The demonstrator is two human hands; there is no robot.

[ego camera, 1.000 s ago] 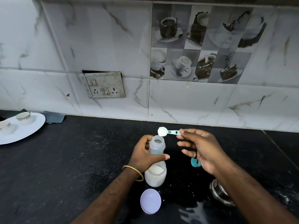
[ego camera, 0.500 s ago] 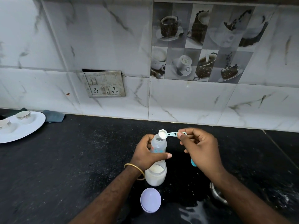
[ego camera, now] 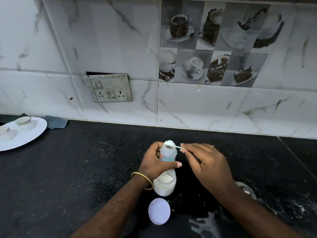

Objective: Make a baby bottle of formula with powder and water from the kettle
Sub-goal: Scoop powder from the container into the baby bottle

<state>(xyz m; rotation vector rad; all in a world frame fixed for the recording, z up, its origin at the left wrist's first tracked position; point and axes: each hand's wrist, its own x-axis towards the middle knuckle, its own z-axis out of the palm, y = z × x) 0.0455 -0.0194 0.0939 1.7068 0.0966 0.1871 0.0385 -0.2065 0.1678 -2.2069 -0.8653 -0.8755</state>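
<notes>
So the baby bottle (ego camera: 167, 169) is standing on the black counter (ego camera: 85, 169), roughly centre and toward the near edge, long axis close to vertical with the open mouth pointing up and leaning slightly away toward the wall. There's white stuff sitting in the bottom part. The left hand (ego camera: 154, 160) is wrapped around the bottle's middle, thumb across the front, clamped on it. The right hand (ego camera: 205, 164) is pinching the handle of a little scoop (ego camera: 171, 144), fingers closed on it, and the scoop's bowl is tipped right over the bottle mouth, handle running out to the right, more or less level. The two hands are close, nearly touching at the bottle neck.

Just in front of the bottle, nearer the camera, a round lilac lid (ego camera: 159, 211) lies flat on the counter, apart from the bottle base. Some white specks are scattered around there. Off to the right, behind the right forearm, a shiny metal vessel (ego camera: 247, 189) peeks out, mostly hidden, can't tell what it is.

Loads of open counter to the left of the bottle, all the way to a white plate (ego camera: 34, 134) at the far left edge with small cups (ego camera: 24, 121) on it, and a folded grey cloth (ego camera: 56, 122) by the wall. The tiled backsplash with a socket plate (ego camera: 109, 88) runs behind, well clear of the hands.
</notes>
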